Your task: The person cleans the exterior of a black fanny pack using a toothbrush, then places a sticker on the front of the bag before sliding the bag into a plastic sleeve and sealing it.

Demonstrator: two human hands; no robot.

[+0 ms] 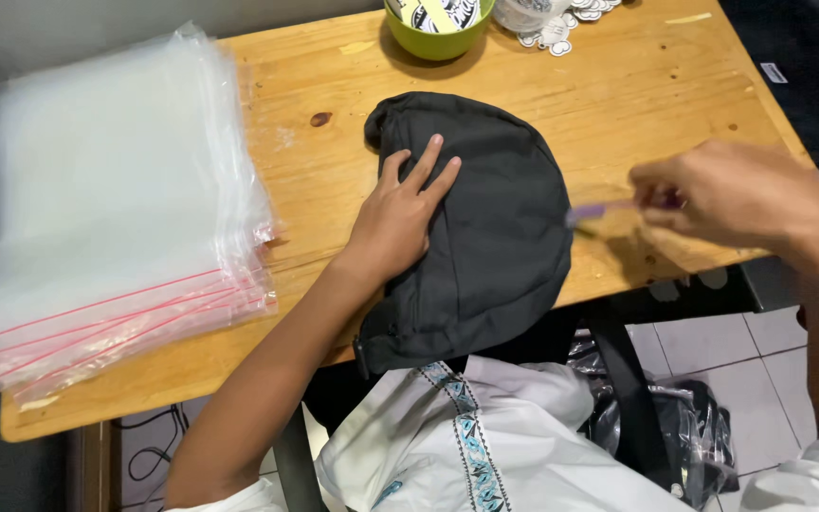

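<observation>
Two hands work on a black rounded fabric bag (485, 228) lying mid-tabletop, overhanging the near edge of the wooden tabletop (637, 104). Left hand (400, 213) presses flat, fingers spread, on the bag; right hand (722, 194) pinches a thin purple tool (599, 209) beside its right side. Clear plastic zip bags (106, 209) are stacked at the left edge.

The person wears a white garment (485, 446) of thin, slightly creased cloth, seen at the bottom of the view. Down its front runs a narrow embroidered band (466, 441) in light blue and dark thread, a repeating geometric pattern between two dark edge lines. A short white sleeve edge (239, 500) shows at the left upper arm, and more white cloth (808, 479) at the right one. Both forearms are bare, and neither the left hand (398, 216) nor the right hand (722, 194) shows any ring, watch or glove.
</observation>
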